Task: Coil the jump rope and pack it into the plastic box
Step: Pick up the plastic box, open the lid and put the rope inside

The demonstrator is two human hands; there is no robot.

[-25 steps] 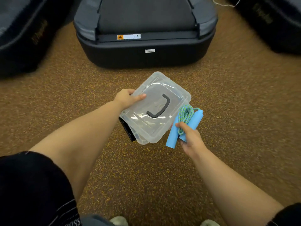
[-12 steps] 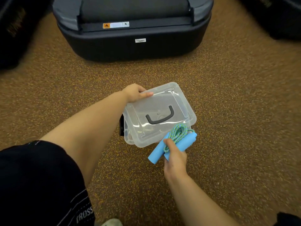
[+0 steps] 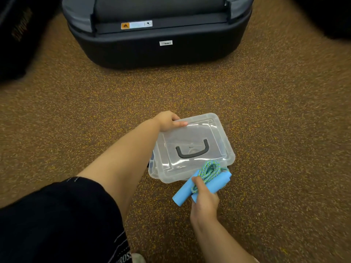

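A clear plastic box (image 3: 218, 147) with its lid on and a dark handle (image 3: 191, 151) on top is low over the speckled brown floor. My left hand (image 3: 168, 121) grips its far left corner, thumb on the lid. My right hand (image 3: 204, 198) is closed around the jump rope (image 3: 209, 170): two light blue foam handles side by side with the green-blue cord coiled in a bundle on top. The rope bundle touches the box's near right edge.
A large dark treadmill base (image 3: 157, 35) with a warning sticker stands ahead across the floor. Dark equipment (image 3: 17, 35) lies at the far left and another dark shape at the top right corner. My shoe tip (image 3: 137, 259) shows at the bottom.
Both hands have lowered toward the floor with the box and the rope. The box has turned so its handle faces me squarely, and the rope stays by its near right edge.
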